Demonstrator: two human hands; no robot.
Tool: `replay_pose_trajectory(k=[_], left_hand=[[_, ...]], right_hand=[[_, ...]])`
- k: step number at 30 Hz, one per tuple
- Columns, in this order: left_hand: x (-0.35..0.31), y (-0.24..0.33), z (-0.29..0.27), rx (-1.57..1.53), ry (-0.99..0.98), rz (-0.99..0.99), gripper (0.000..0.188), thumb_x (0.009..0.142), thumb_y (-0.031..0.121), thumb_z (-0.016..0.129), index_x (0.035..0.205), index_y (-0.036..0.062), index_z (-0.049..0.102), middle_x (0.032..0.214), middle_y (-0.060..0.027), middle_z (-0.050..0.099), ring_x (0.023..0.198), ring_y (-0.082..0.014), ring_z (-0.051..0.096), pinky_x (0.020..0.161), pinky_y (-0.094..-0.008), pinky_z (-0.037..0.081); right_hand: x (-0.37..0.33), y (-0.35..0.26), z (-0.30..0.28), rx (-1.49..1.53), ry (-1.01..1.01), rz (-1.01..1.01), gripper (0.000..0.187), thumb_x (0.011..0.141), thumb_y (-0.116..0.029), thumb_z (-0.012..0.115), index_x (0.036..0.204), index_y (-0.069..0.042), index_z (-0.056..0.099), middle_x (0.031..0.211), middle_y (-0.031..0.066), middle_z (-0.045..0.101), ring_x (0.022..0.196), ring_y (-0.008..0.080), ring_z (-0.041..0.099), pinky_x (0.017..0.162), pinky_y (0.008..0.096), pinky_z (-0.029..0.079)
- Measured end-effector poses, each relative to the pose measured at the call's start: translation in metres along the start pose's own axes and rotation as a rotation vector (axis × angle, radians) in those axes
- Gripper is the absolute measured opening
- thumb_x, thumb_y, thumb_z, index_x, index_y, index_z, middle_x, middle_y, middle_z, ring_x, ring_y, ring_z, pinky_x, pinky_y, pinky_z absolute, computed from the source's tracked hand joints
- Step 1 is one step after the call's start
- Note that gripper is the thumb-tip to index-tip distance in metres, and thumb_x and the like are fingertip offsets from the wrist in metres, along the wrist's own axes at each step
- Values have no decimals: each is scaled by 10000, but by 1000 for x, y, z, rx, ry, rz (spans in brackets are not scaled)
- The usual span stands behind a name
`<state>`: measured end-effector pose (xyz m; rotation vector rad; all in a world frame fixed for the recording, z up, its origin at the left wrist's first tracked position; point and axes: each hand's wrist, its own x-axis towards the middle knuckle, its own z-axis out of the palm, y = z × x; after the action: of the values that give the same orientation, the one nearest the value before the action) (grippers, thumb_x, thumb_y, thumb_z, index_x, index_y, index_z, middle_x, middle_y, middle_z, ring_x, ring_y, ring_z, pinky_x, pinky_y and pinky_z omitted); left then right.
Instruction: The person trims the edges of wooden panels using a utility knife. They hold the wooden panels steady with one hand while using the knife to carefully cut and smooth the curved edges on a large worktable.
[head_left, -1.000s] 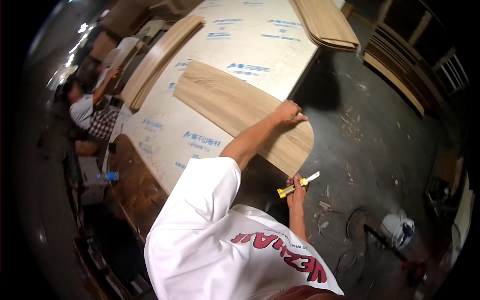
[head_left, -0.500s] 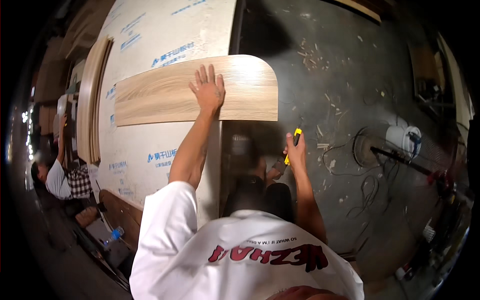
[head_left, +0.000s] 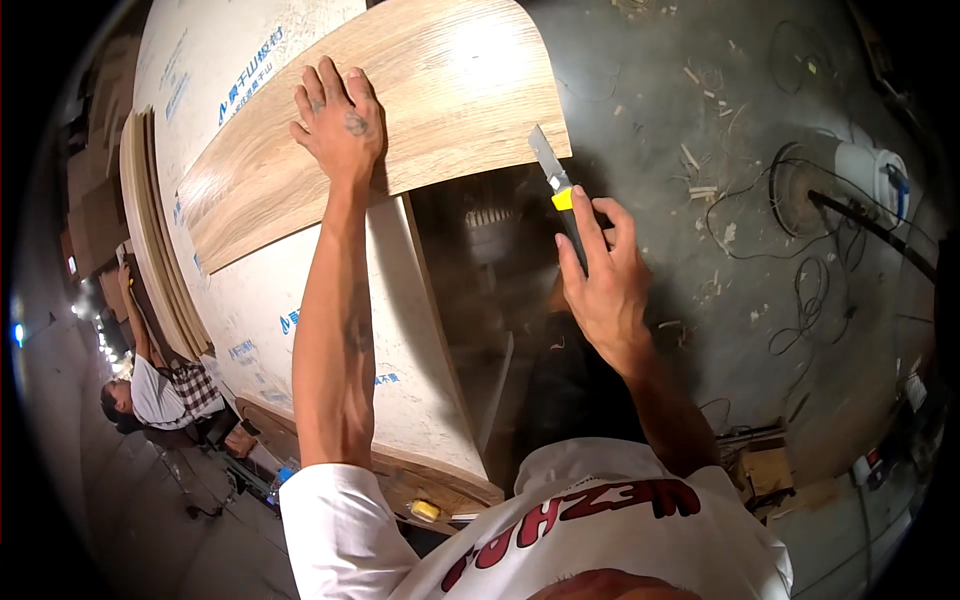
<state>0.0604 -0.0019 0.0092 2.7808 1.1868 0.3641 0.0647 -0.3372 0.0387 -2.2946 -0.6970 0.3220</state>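
Observation:
A wood-grain board [head_left: 440, 110] with a rounded far right corner lies across a pale printed sheet [head_left: 265, 320], its right end jutting past the sheet's edge. My left hand [head_left: 345, 125] presses flat on the board, fingers spread. In my right hand [head_left: 610, 285] is a yellow and black utility knife [head_left: 562, 195], gripped by its handle. Its blade is out, pointing away from me, with the tip at the board's near right corner. Whether the blade touches the edge I cannot tell.
Several narrow boards [head_left: 150, 230] stand stacked at the left. Beyond them a person [head_left: 165, 390] in a white top reaches toward other things. On the right, wood scraps, a loose cable [head_left: 800, 310], a white bucket [head_left: 870, 180] and a fan-like stand [head_left: 800, 190] occupy the floor.
My right hand has risen with the utility knife, from low beside the board to its near right corner. The blade now shows. My left hand stays flat on the board; the view has shifted.

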Motion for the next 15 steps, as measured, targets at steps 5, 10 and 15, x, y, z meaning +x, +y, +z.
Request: replay_pose_trajectory(k=[5,10,15], left_hand=[[-1,1,5,-11,14,23,655,1021,501,305,1523,83,362,1596,-183,296,1478,-407,225,1158,-643,123],[-1,-6,2,-6,22,43,684,1013,522,310,1519,65,364,1588,-200,305,1476,-415,228,1156,-651,123],[-1,-6,6,-27,18,53,675,1016,515,309,1513,62,369,1582,-208,309,1470,-422,236,1152,-656,127]], right_hand=[[4,6,-12,-88,-38,163,533,870,-227,725,1379,-244,568,1209,98,547,955,317,626,774,406,545],[0,-1,-8,-128,-71,156,527,880,-248,716,1384,-260,563,1141,76,577,956,305,622,760,414,545],[-1,7,-5,-140,61,98,511,887,-232,708,1378,-236,568,1086,78,600,892,305,625,752,402,545]])
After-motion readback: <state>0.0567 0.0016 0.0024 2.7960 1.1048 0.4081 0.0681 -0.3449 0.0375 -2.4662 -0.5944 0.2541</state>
